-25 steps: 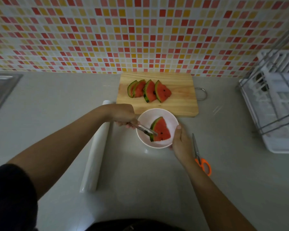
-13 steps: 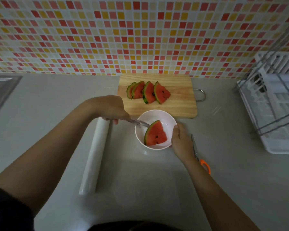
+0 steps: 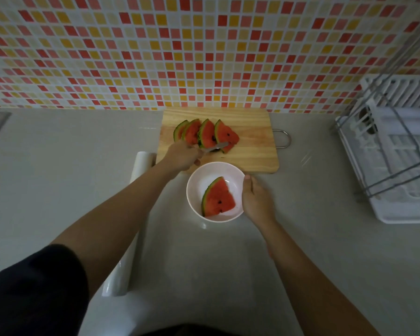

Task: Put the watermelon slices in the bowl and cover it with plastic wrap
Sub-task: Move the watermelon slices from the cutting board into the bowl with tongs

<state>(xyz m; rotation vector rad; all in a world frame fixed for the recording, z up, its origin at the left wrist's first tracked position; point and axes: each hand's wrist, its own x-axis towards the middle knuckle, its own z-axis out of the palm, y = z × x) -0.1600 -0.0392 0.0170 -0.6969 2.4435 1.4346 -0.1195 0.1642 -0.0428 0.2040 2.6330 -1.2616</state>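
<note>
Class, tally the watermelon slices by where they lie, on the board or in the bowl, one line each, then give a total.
On the cutting board: 4 watermelon slices
In the bowl: 1 watermelon slice
Total: 5

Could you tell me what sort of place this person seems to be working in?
Most likely a home kitchen counter: a mosaic tile backsplash, a dish rack at the right, and a cutting board with watermelon slices.

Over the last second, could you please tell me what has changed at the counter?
The left hand carried the metal tongs from the white bowl up to the slices on the wooden board, leaving one watermelon wedge inside. The right hand still steadies the bowl.
</note>
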